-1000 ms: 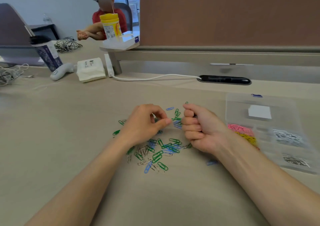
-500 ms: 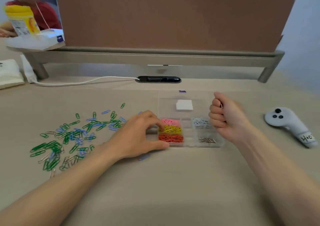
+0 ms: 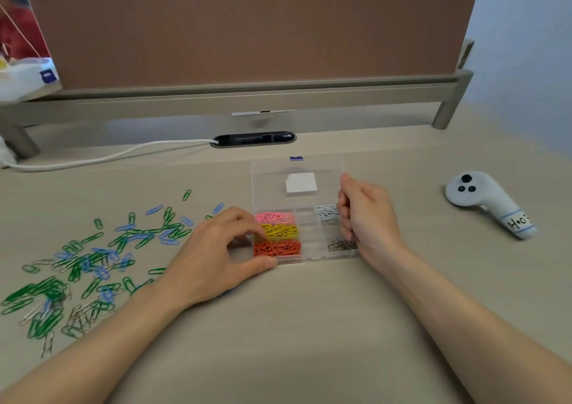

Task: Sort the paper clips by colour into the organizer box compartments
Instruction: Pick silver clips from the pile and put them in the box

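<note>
**Sorting in progress, left to right.** A scatter of loose paper clips in green, blue and silver is shown on the table, well left of the box; these are judged still to be sorted. The left hand is set against the left wall of the organizer box, with its fingers curved and the thumb laid at the near-left corner, so that the box appears to be steadied. Whether a clip is pinched there cannot be told.

In the box's left column, pink clips, yellow clips and orange clips are seen from far to near. The middle column looks unfilled. In the right column, white clips and silver clips are held. The clear lid lies open behind.

The right hand hovers over the right column, curled into a fist; its contents are hidden. Further right, a white controller is seen. Five colours are judged placed; green and blue remain.
</note>
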### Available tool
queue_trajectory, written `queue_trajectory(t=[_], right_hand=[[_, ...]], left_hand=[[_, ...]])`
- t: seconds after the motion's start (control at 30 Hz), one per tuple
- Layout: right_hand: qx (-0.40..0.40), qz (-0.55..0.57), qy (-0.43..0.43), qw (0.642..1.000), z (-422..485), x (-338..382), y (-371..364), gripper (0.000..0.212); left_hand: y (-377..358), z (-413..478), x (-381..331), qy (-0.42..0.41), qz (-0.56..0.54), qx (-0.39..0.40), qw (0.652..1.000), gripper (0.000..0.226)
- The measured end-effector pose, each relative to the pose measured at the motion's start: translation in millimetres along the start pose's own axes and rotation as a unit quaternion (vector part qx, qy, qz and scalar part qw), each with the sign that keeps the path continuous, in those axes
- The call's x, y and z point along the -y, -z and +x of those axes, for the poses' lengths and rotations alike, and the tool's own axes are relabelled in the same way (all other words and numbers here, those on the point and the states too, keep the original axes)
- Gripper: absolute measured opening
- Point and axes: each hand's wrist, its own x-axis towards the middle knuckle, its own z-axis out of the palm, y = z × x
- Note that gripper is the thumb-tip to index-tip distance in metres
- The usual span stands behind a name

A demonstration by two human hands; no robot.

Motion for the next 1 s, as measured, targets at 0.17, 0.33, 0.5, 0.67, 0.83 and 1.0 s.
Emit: queue_trajectory(t=[0.17,0.33,0.5,0.67,0.83,1.0], right_hand=[[0.005,0.013,-0.002,1.0,-2.8,1.7,0.5,0.049],[0.013,0.041,-0.009,0.999,-1.6,1.9,0.6,0.05],[0.032,0.073,-0.002,0.997,-2.2,3.0,1.1,0.047],[0.04,0.075,0.019,0.996,-4.0,3.6,1.7,0.045],[0.06,0.087,0.008,0.994,-5.5,6.7,5.2,0.045],[0.087,0.077,0.012,0.993,-8.0,7.6,6.7,0.047]], left_hand=[[-0.3,-1.1,-0.1,0.0,-0.006,-0.008,1.0,0.038],[-0.2,-1.0,-0.8,0.001,-0.013,-0.01,1.0,0.038],[1.3,-0.6,-1.9,0.007,-0.006,-0.012,1.0,0.033],[2.1,-0.8,-1.2,0.01,-0.004,-0.008,1.0,0.037],[2.2,-0.5,-1.5,0.014,-0.001,-0.007,1.0,0.037],[1.7,-1.4,-2.0,0.015,-0.009,-0.014,1.0,0.035]])
